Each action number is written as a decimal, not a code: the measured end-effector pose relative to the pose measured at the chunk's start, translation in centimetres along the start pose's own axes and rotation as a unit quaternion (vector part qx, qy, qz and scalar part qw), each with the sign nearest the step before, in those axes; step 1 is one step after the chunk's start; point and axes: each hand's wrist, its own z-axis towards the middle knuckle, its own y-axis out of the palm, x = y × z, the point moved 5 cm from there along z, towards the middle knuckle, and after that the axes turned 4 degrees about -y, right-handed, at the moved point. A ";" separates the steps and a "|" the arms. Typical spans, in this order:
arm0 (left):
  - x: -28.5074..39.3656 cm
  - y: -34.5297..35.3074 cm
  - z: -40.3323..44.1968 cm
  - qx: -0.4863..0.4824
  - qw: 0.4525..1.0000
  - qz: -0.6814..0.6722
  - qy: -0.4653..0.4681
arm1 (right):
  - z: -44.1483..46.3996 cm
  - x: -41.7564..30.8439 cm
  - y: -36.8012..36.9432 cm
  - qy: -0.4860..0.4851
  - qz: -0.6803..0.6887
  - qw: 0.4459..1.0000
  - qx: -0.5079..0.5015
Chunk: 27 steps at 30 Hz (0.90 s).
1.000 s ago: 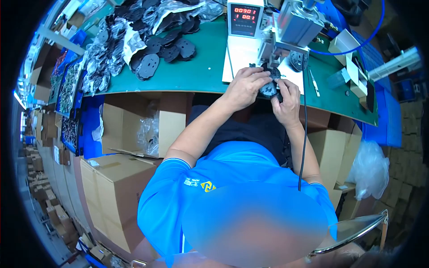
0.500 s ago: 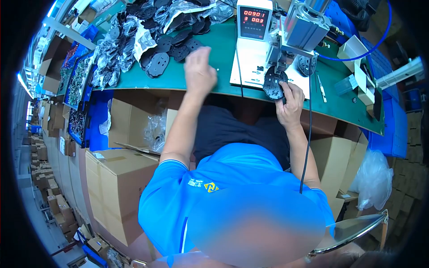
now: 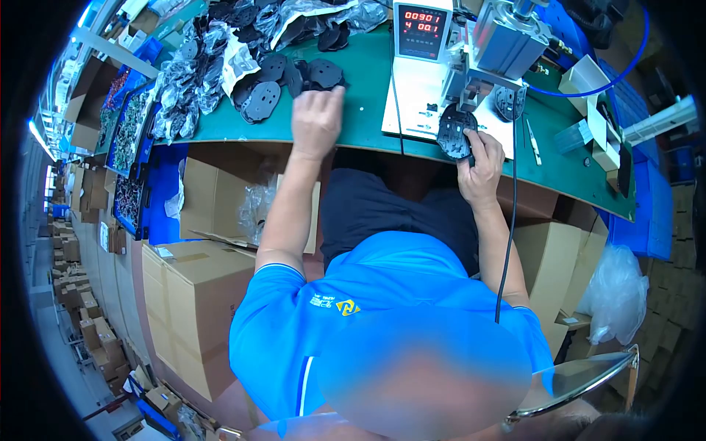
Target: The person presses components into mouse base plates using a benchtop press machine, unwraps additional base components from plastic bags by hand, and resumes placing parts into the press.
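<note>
My right hand [image 3: 482,165] pinches the lower edge of a black oval plastic plate [image 3: 457,132] with holes in it. This plate lies under the head of a bench press [image 3: 507,44], on its white base. A second black part [image 3: 509,103] rests on the base to the right. My left hand [image 3: 316,125] is at the near edge of a loose pile, fingers curled closed against the black oval plates [image 3: 325,73]. Whatever its fingertips grip is hidden. Another loose plate [image 3: 261,101] lies to the left of that hand.
A display box [image 3: 420,31] with red digits stands behind the press base. Crumpled plastic bags [image 3: 176,92] lie at the left of the green table [image 3: 364,81]. Trays of small parts [image 3: 132,140] sit farther left. A black cable [image 3: 509,242] hangs beside my right arm.
My left hand has moved slightly left and down, and plates near it have shifted, one now tilted. My right hand still holds its plate. The display's lower digits have changed.
</note>
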 end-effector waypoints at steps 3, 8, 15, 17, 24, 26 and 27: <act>3.9 0.9 -0.7 -0.077 0.991 -0.106 -0.005 | 0.1 -0.1 0.0 0.000 0.001 1.000 -0.001; 4.5 2.3 -2.7 -0.131 0.972 -0.180 -0.074 | 0.1 -0.1 0.0 0.003 -0.004 1.000 -0.008; 1.6 -0.4 -4.6 -0.164 0.968 -0.159 -0.103 | 0.2 -0.3 -0.1 0.004 -0.005 1.000 -0.001; 1.5 -1.8 -4.8 -0.168 0.969 -0.161 -0.084 | 0.4 -0.3 0.1 0.005 -0.009 1.000 0.004; 2.3 -2.8 -6.8 -0.211 0.964 -0.143 -0.074 | 0.5 -0.3 -0.1 0.006 -0.002 1.000 0.014; 2.7 -3.9 -6.1 -0.138 0.965 -0.193 -0.108 | 0.7 0.0 -0.5 0.010 0.000 1.000 0.013; 3.5 -4.1 -5.5 -0.137 0.965 -0.197 -0.104 | 0.7 0.0 -0.5 0.010 0.010 1.000 0.009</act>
